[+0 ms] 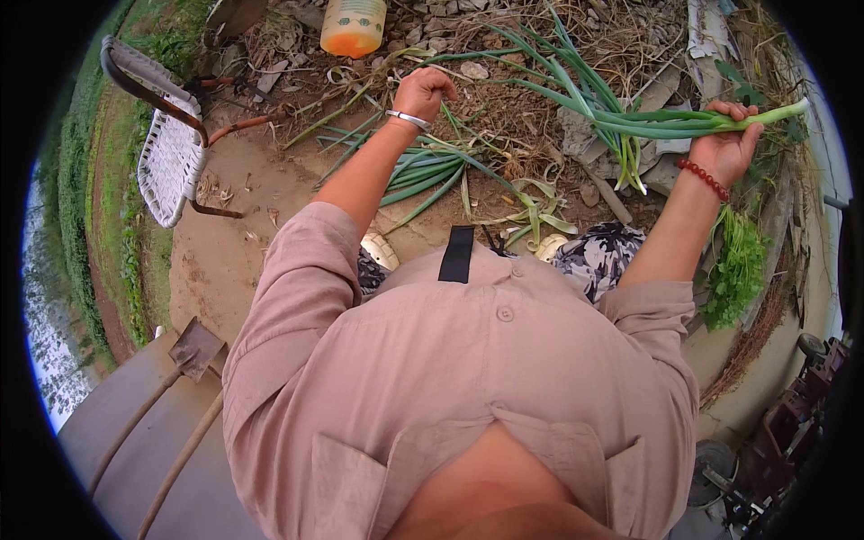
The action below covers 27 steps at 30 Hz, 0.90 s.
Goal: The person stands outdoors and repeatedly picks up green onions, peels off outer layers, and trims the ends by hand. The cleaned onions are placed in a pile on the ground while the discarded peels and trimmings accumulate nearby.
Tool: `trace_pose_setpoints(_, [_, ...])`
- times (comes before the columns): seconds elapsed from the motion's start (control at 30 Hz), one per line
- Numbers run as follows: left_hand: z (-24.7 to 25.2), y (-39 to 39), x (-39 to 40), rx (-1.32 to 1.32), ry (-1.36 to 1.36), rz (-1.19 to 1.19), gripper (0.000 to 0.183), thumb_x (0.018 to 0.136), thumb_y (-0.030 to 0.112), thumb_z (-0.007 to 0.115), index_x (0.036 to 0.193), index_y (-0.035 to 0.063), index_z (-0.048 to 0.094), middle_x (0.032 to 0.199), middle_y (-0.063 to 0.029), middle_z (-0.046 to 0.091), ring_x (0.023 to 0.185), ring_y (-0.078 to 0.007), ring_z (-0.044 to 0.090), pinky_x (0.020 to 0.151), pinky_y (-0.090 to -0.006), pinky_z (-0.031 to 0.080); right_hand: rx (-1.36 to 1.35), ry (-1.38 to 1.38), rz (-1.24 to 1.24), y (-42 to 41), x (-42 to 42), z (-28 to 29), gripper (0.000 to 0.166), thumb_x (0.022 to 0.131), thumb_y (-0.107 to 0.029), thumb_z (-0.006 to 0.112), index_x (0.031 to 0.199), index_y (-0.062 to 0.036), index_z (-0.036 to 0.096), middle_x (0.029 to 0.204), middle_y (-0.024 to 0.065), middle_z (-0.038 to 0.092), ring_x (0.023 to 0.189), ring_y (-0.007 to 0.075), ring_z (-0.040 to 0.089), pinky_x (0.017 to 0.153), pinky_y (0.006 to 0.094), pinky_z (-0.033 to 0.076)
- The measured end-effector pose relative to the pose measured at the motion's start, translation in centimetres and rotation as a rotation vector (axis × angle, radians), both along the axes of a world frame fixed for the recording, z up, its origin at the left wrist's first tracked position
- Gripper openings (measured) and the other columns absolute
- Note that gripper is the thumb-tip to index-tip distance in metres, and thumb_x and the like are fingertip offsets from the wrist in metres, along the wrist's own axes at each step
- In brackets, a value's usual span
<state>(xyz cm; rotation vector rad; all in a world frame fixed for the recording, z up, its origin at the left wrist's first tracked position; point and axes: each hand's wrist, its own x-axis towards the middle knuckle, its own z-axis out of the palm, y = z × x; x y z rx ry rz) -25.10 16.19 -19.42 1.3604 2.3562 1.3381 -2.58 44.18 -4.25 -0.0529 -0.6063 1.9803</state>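
My right hand (732, 138) grips a green onion (682, 124) near its white end, which points right; its leaves stretch left across other green onions. Those onions form a bunch (615, 145) on the stones, with pale ends toward me. My left hand (425, 94), with a silver bracelet at the wrist, has curled fingers and hangs above the dirt; whether anything is between them is hidden. Below it lies a pile of green onions (425, 172) with roots and dry leaves. Peeled outer leaves (540, 206) are scattered near my shoes.
A plastic container (352, 30) with orange contents or base is at the top. To the left stands a chair with a woven white seat (170, 165). A shovel (196, 349) lies lower left. Leafy green herbs (736, 270) and a wheeled machine (776, 432) are right.
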Motion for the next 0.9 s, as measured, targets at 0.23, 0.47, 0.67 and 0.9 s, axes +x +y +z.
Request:
trace_pose_setpoints(0.23, [-0.9,-1.6,-2.7,-0.467,0.167,0.34,0.042,0.07,0.02,0.058,0.11,0.024,0.047,0.117,-0.0062,0.04,0.11,-0.0249,0.033,0.089,-0.0363,0.031,-0.13,0.109,0.15,-0.3,0.1,0.5,0.022,0.082,-0.024,0.041,0.087,-0.0027,0.043,0.07,0.0035,0.045,0.065,0.0137,0.047,0.063,0.0307,0.04])
trace_pose_setpoints(0.47, [-2.4,-3.9,-4.6,-0.585,0.163,0.469,0.045,0.067,0.022,0.06,0.11,0.0266,0.046,0.123,-0.006,0.034,0.114,-0.0241,0.029,0.092,-0.0359,0.028,-0.357,0.298,0.358,2.3,-4.9,1.8,0.029,0.083,-0.028,0.036,0.076,-0.0007,0.045,0.063,0.0061,0.047,0.059,0.0157,0.048,0.057,0.0292,0.042])
trace_pose_setpoints(0.67, [-3.7,-4.5,-3.6,-0.628,-0.007,0.381,0.039,0.069,0.022,0.059,0.107,0.0198,0.05,0.118,-0.0065,0.04,0.109,-0.023,0.036,0.089,-0.0355,0.033,-0.417,0.189,0.051,5.1,-6.8,-3.5,0.024,0.082,-0.032,0.041,0.078,-0.0085,0.046,0.073,0.0058,0.05,0.072,0.0192,0.049,0.069,0.0435,0.04])
trace_pose_setpoints(0.9, [-2.8,-4.9,-2.9,-0.663,-0.265,0.391,0.033,0.069,0.022,0.059,0.101,0.0147,0.055,0.108,-0.0064,0.049,0.096,-0.0228,0.048,0.081,-0.0343,0.04,-0.95,-0.292,-0.437,1.4,-1.8,-20.6,0.016,0.08,-0.019,0.047,0.077,-0.0031,0.047,0.066,0.0023,0.048,0.051,0.0111,0.045,0.05,0.0232,0.041])
